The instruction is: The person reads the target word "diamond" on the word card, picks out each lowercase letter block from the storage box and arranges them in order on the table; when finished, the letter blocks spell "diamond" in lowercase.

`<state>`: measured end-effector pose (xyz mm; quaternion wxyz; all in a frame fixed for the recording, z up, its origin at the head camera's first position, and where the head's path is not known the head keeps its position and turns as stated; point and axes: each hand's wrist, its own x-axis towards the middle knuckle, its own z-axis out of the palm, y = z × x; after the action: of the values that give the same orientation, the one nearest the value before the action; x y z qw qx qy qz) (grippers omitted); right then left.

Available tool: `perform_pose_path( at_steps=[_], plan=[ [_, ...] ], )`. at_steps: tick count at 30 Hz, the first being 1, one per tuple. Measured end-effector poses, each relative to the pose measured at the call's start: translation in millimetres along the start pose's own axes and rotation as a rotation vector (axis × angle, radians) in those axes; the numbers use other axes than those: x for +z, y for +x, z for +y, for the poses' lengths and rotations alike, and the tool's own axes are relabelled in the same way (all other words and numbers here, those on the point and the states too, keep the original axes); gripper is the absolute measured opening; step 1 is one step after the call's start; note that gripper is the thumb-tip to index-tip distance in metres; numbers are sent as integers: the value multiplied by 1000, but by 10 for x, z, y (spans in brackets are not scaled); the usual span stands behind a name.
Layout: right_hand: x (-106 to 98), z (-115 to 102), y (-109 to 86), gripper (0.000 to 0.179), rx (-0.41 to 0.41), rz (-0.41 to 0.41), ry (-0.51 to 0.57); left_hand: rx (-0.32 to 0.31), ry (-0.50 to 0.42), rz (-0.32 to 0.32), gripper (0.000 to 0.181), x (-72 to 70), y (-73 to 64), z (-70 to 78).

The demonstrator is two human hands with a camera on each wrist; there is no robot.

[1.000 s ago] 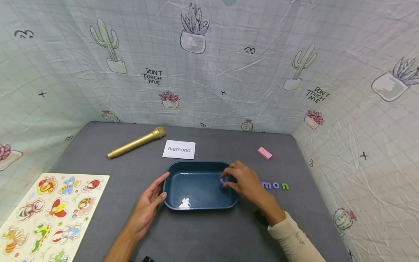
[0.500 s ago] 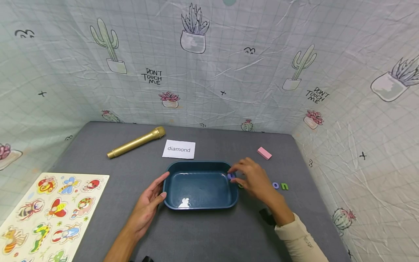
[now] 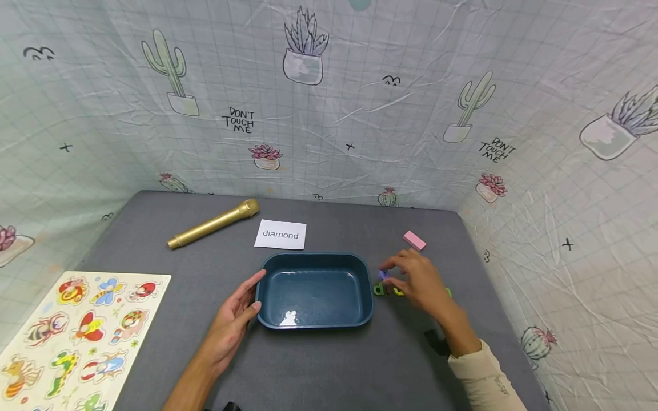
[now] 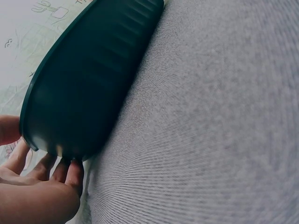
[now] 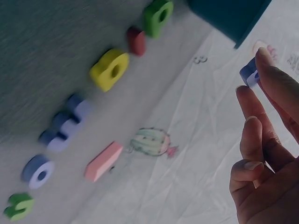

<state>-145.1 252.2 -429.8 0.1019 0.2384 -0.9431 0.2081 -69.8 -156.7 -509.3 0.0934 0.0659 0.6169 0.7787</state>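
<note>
- While your left hand [image 3: 233,319] lies with straight fingers against the left end of the blue tray [image 3: 315,319], your right hand [image 3: 418,282] hovers just right of the tray, over the row of letters.
- Your right grip is narrow: fingertip and thumb pinch a small purple letter [image 5: 250,73], seen in the upper right of the right wrist frame and just above the desk [image 3: 329,365] in the head frame.
- Below that hand, in the right wrist frame, the row runs from upper middle to lower left: green letter [image 5: 158,17], red letter [image 5: 136,40], yellow letter [image 5: 110,70], a pale purple letter [image 5: 65,123], a purple ring letter [image 5: 37,171], and another green letter [image 5: 17,206].
- A pink eraser [image 3: 414,240] lies up and right of the tray.
- A paper card [image 3: 280,234] reading "diamond" sits just above the tray, a gold microphone [image 3: 213,223] to its left.
- An animal puzzle board [image 3: 77,331] fills the lower left.
</note>
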Motion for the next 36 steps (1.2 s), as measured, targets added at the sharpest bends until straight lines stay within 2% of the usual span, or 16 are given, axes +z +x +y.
perform_pose_path(
  at_steps=[17,30,36],
  plan=[
    [-95,464,-293,28,104,29,-28,-30,13,13,63,2,5,16],
    [-195,778,-485,27,181,46,-56,-11,15,16,62,-5,7,-2],
    [-237,962,-588,28,165,56,-93,-24,14,18,63,-3,7,9]
  ],
)
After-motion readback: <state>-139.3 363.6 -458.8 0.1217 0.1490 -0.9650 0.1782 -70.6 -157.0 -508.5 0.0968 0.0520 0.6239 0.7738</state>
